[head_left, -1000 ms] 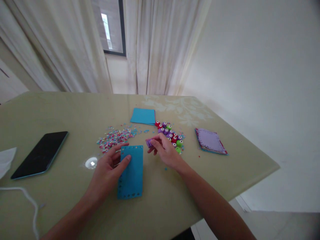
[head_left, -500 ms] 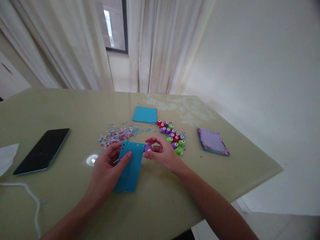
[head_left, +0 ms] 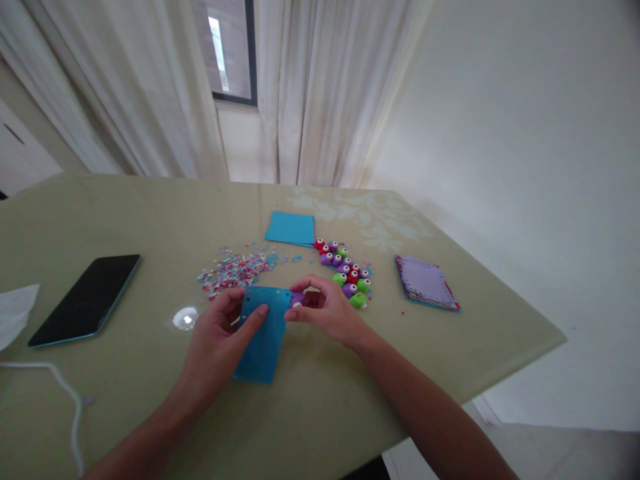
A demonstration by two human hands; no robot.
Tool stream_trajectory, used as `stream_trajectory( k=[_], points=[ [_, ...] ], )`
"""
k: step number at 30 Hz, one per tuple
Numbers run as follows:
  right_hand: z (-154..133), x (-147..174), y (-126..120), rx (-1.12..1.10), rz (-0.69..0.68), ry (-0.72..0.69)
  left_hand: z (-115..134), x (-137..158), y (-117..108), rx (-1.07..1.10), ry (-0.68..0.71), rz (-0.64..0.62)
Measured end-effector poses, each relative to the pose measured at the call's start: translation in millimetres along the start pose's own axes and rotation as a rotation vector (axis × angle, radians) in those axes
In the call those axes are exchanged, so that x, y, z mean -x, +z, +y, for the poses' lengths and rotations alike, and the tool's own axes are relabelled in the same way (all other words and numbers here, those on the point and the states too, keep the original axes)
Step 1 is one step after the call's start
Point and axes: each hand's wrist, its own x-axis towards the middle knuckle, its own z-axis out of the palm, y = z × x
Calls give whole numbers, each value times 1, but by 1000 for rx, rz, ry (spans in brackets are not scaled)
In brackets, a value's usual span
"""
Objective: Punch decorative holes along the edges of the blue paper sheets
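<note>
Worktop (head_left: 480,347) before pale curtains (head_left: 340,93). Left hand (head_left: 215,340), thumb over fingers, grips a blue card (head_left: 260,353) above the near side; right hand (head_left: 330,310), closed round a purple punch (head_left: 296,300), has brought it to the card's upper right edge, uniting both pieces.

Blue card (head_left: 265,340), purple punch (head_left: 297,300), multicoloured confetti (head_left: 235,272), black-screened tablet (head_left: 87,300).

A pale table (head_left: 165,207) carries a heap of confetti (head_left: 235,272). Left of the confetti lie a tablet (head_left: 86,300), white paper (head_left: 16,313) and a white cable (head_left: 77,415); behind it, blue cards (head_left: 290,228); to its right, colourful paper punches (head_left: 345,272), then purple-topped cards (head_left: 427,281).
</note>
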Motion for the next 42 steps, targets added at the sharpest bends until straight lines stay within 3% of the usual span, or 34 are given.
stream_trajectory(
  k=[5,14,18,29,42],
  points=[
    [1,0,-1,29,12,-24,3,1,-1,8,-9,11],
    [-5,2,-1,89,-23,-14,-6,3,-3,-105,-85,-138],
    [-7,4,1,14,-101,22,-6,2,-2,-182,-22,-156],
    [1,1,6,-29,-111,68,-6,3,-1,-299,78,-206],
    [0,0,12,-253,-59,112,-5,2,-3,-286,76,-124]
  ],
)
